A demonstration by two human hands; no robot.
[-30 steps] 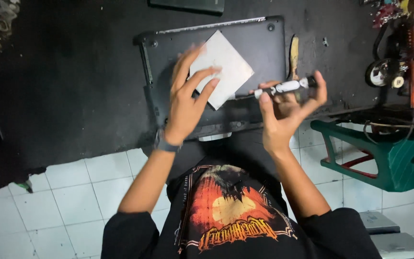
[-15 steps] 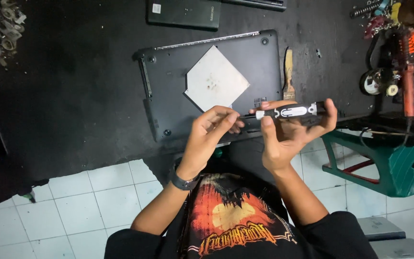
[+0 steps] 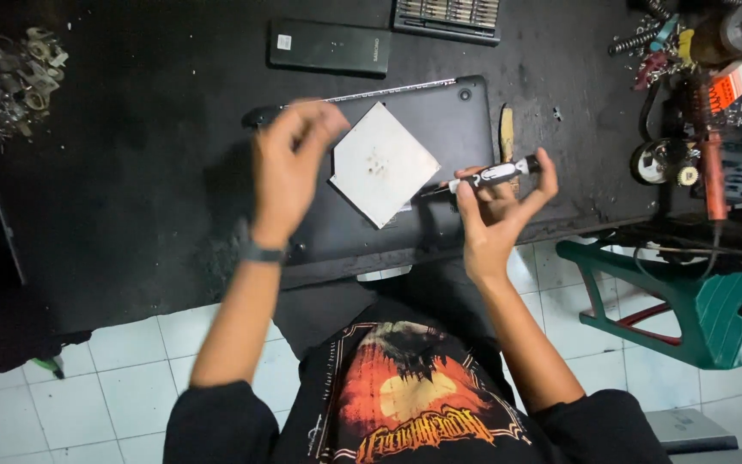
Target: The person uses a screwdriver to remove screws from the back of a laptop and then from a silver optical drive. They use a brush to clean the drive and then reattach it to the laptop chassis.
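Head view: right hand [image 3: 493,206] gripping black screwdriver [image 3: 493,176], held level just above the dark laptop base [image 3: 440,120] on the bench [image 3: 130,198]. Left hand [image 3: 289,163] raised, blurred, fingers loosely curled, holding nothing visible. White square sheet [image 3: 382,163] resting on laptop base.

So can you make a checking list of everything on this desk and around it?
Surface: black worktop, dusty and scuffed.
Job's things: dark laptop lying bottom up; pale square pad resting on it; black-and-white screwdriver.
Clutter: dark phone, bit case, metal bits pile, wooden-handled tool.
Hands: right hand grips the screwdriver; left hand raised over the laptop, blurred, holding nothing that shows.
Cables: black leads by the soldering tools at the right edge.
Surroundings: white floor tiles, green plastic chair.
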